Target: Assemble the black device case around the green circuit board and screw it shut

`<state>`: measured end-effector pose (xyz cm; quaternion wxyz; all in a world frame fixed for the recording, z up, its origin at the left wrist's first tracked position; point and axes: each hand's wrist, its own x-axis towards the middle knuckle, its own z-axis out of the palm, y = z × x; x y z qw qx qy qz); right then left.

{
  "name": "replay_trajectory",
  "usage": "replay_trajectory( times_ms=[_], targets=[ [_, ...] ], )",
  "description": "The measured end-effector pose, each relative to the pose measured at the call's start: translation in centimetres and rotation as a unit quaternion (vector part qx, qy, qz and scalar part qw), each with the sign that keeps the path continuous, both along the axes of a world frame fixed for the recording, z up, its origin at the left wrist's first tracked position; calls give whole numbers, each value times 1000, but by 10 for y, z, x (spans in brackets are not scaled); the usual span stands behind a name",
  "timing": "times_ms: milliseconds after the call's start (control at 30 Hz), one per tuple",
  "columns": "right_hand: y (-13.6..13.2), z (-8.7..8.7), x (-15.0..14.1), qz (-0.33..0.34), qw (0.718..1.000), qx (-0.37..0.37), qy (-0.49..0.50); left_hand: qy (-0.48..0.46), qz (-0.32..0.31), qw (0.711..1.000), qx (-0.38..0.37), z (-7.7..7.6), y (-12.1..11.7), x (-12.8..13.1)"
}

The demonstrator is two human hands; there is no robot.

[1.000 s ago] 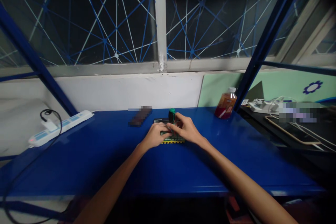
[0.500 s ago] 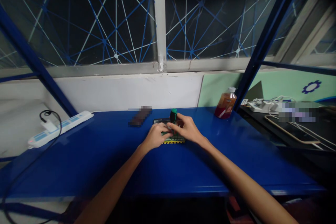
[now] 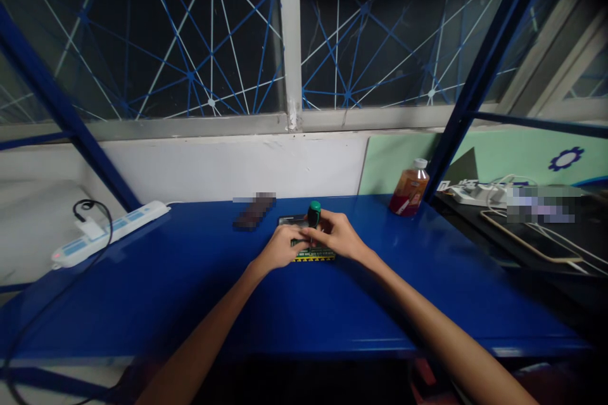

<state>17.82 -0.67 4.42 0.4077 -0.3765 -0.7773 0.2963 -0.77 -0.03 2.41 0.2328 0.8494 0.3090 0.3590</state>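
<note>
Upright above a small box, a screwdriver (image 3: 314, 214) with a green and black handle is held in my right hand (image 3: 338, 234). The fingers of that hand close around the lower part of its handle. My left hand (image 3: 281, 244) rests over the box's left side, its fingers drawn together by the lower end of the screwdriver. What those fingers grip, if anything, is hidden. The box (image 3: 313, 254) looks like a bit set case, green with rows of small white markings and a yellow and black front edge. Both hands cover much of it.
The box lies on a blue table (image 3: 304, 310). Behind it to the left is a dark blurred-out object (image 3: 255, 212). A white power strip (image 3: 114, 232) with a black cable stands at the left. A drink bottle (image 3: 410, 190) stands at the back right, near cables and a phone-like slab (image 3: 532, 237).
The screwdriver's handle has shifted slightly right and a little lower, staying in my right hand. Both hands keep nearly the same place over the box.
</note>
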Motion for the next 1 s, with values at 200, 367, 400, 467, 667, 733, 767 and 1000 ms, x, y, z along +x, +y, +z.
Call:
replay_trajectory(
  times_ms=[200,367,400,467,667,733,767,1000],
  targets=[
    [-3,2,-2,-2,1000,5,-7,2,1,1000,21,1,0,0],
    [-5,5,-1,-5,1000,13,-5,8,4,1000,29,0,1,-1],
    [-5,6,-1,-8,1000,19,-6,8,3,1000,29,0,1,-1],
    [-5,7,-1,-16,999,31,-6,5,0,1000,30,0,1,-1],
    [-4,7,0,-28,999,41,21,5,1,999,54,-1,1,-1],
    [-3,8,2,-7,999,31,26,9,0,998,63,-1,2,-1],
    [-3,9,3,7,999,25,30,12,1,998,65,-1,2,0],
    [-3,11,5,83,992,-37,82,28,7,998,58,0,2,-2]
  ],
)
